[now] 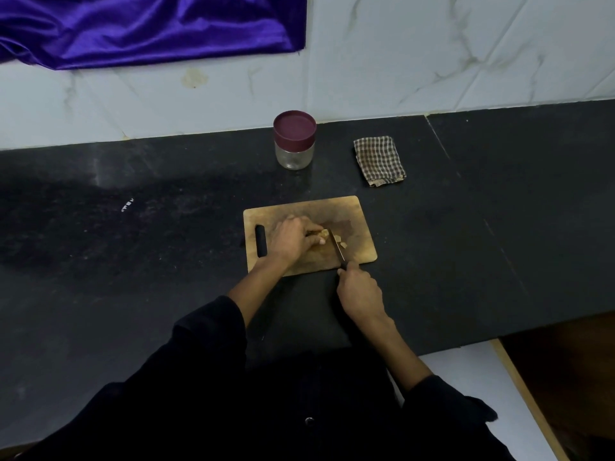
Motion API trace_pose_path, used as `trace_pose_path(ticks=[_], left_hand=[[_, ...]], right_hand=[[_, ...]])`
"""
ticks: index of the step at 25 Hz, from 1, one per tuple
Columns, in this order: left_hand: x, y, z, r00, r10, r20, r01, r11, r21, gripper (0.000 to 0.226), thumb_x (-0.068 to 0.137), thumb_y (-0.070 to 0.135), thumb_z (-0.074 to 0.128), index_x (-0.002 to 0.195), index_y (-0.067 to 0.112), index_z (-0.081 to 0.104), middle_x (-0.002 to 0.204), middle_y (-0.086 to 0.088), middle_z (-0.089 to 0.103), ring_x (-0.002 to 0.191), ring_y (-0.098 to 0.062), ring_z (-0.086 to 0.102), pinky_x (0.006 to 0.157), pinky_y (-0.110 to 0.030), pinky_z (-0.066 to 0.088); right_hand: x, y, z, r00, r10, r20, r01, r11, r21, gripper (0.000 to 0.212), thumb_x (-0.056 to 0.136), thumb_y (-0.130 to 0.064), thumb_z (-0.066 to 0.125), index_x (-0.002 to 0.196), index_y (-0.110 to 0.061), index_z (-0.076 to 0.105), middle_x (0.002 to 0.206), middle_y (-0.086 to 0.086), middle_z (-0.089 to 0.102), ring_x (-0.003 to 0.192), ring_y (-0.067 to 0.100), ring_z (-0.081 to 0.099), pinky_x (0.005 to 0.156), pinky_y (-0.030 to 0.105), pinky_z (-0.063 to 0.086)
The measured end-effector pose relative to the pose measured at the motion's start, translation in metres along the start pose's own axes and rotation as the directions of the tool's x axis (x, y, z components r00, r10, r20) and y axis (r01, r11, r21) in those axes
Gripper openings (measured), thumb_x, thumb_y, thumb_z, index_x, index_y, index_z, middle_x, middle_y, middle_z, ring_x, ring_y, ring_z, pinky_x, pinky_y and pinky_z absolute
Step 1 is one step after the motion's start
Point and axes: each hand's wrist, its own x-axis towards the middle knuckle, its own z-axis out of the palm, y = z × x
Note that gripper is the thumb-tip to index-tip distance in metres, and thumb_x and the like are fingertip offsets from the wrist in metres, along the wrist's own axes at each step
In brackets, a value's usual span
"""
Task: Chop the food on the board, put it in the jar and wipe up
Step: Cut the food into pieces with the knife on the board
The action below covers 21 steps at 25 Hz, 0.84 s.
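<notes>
**Chopping underway — jar lid on, cloth untouched**

Dark stone counter [133, 261] w/ marble-look wall tiles behind and a purple satin cloth [149, 24] hanging top left. The wooden cutting board [356, 211] sits mid-counter, handle slot to your left. The food [325, 233], pale yellowish chunks too small to ID, lies near the board's centre, a few cut pieces just right of the blade.

Grip: your left hand [291, 239] is curled over the uncut piece, fingertips pinning it to the board. Your right hand [361, 294] is closed round the handle of the knife [338, 248], off the board's near edge, blade angled across the food right beside your left fingertips.

To do this step well, I'd say: keep left fingertips tucked back, knuckles toward the blade, since the gap looks v. tight. Short, even cuts; shift the pinning hand back as the piece shortens. Keep cut bits gathered on the board for an easy transfer.

Still ahead: the clear jar [294, 154] w/ maroon lid stands behind the board, lid on. The checked cloth [379, 159] lies folded to the jar's right, well apart from the board.
</notes>
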Motion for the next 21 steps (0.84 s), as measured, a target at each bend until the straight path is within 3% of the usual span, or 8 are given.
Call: trace_pose_path(ticks=[7, 14, 21], left_hand=[[-0.002, 0.001, -0.003, 1.000, 0.017, -0.009, -0.017, 1.000, -0.008, 0.028, 0.080, 0.029, 0.072, 0.108, 0.027, 0.070, 0.110, 0.006, 0.068, 0.108, -0.016, 0.057, 0.099, -0.043, 0.042], [-0.004, 0.002, -0.004, 1.000, 0.022, -0.008, -0.023, 1.000, -0.007, 0.026, 0.082, 0.027, 0.071, 0.107, 0.026, 0.070, 0.111, 0.006, 0.068, 0.109, -0.015, 0.057, 0.101, -0.044, 0.040], [-0.005, 0.003, -0.006, 0.999, 0.031, 0.020, -0.031, 1.000, -0.001, 0.024, 0.083, 0.026, 0.069, 0.107, 0.028, 0.069, 0.112, 0.006, 0.067, 0.112, -0.015, 0.055, 0.102, -0.045, 0.039]], right_hand=[[0.006, -0.011, -0.008, 0.999, -0.037, -0.026, 0.039, 0.997, 0.067, 0.017, 0.105, -0.029, 0.038, 0.100, -0.015, 0.045, 0.091, 0.005, 0.057, 0.091, 0.029, 0.061, 0.073, 0.041, 0.045], [0.014, -0.020, -0.010, 0.998, -0.061, -0.034, 0.063, 0.997, 0.038, 0.020, 0.105, -0.027, 0.038, 0.111, -0.011, 0.048, 0.095, 0.007, 0.061, 0.092, 0.027, 0.062, 0.071, 0.038, 0.041], [0.022, -0.029, -0.013, 0.998, -0.061, -0.033, 0.062, 0.998, 0.030, 0.020, 0.105, -0.025, 0.038, 0.113, -0.010, 0.049, 0.098, 0.008, 0.065, 0.090, 0.026, 0.064, 0.073, 0.042, 0.050]])
